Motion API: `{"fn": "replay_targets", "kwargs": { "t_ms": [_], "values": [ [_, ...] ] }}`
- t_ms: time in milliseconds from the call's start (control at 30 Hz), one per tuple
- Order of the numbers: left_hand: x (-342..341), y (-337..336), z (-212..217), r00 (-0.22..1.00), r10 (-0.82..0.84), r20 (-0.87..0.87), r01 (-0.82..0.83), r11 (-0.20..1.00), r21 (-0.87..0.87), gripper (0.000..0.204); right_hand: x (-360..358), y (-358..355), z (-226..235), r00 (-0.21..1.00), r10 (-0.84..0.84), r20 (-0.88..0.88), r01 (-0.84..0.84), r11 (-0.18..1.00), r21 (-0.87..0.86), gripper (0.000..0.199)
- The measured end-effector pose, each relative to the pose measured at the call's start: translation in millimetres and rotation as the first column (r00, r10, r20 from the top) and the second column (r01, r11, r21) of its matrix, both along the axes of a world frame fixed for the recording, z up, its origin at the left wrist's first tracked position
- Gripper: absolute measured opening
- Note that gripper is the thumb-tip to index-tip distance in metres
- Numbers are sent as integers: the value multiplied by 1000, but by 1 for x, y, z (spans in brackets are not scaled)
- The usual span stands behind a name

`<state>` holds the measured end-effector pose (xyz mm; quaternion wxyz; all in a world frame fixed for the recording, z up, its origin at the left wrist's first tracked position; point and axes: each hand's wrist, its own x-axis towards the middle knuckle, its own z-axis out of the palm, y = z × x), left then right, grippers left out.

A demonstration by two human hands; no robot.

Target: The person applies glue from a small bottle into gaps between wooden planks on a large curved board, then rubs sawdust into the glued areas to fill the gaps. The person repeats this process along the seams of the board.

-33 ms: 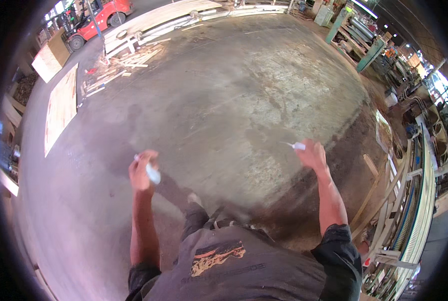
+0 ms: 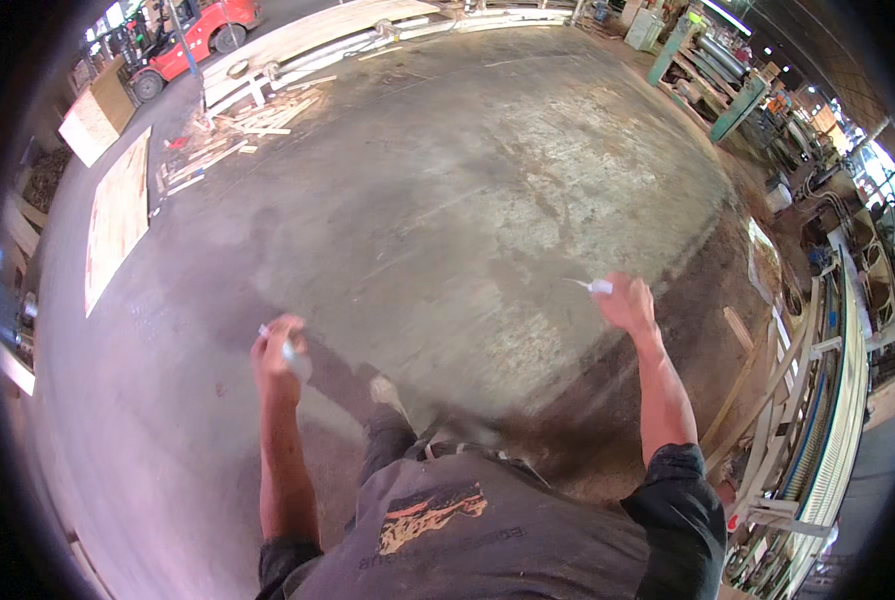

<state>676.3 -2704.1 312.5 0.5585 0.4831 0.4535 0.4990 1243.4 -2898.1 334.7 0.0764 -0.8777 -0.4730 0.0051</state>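
Note:
My left hand (image 2: 280,355) is closed around a small pale bottle-like object (image 2: 295,361). Fingers cover most of it, and motion blurs what shows. A little white end pokes out at the top of that hand. Out to the right, my right hand (image 2: 630,304) grips a small white piece (image 2: 600,287) with a thin pointed tip facing left. It looks like a nozzle or cap, though its exact kind cannot be made out. Both hands are held apart, in front of my body and above the concrete floor (image 2: 447,230).
Loose wood strips (image 2: 267,118) lie by a long board stack (image 2: 317,38) at the far left, with a wood sheet (image 2: 119,220) nearer. A red forklift (image 2: 192,38) stands behind. Along the right run a conveyor-like rail (image 2: 829,400), timber lengths (image 2: 742,385) and green machinery (image 2: 737,108).
My left hand has shifted slightly down and left and turned, so less of the pale object shows. My foot shows farther forward. The right hand has barely moved.

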Motion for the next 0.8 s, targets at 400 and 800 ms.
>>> {"fn": "replay_targets", "kwargs": {
  "t_ms": [400, 800],
  "values": [
    [-55, 423, -165, 966, 151, -210, -204, 944, -260, 34, 39, 401, -68, 519, -32, -854, 602, 723, 339, 26],
    [88, 1004, -159, 841, -224, -493, 330, 934, 139, 35, 2, 967, -299, 471, 67, -880, 609, 697, 379, 27]
  ]
}}
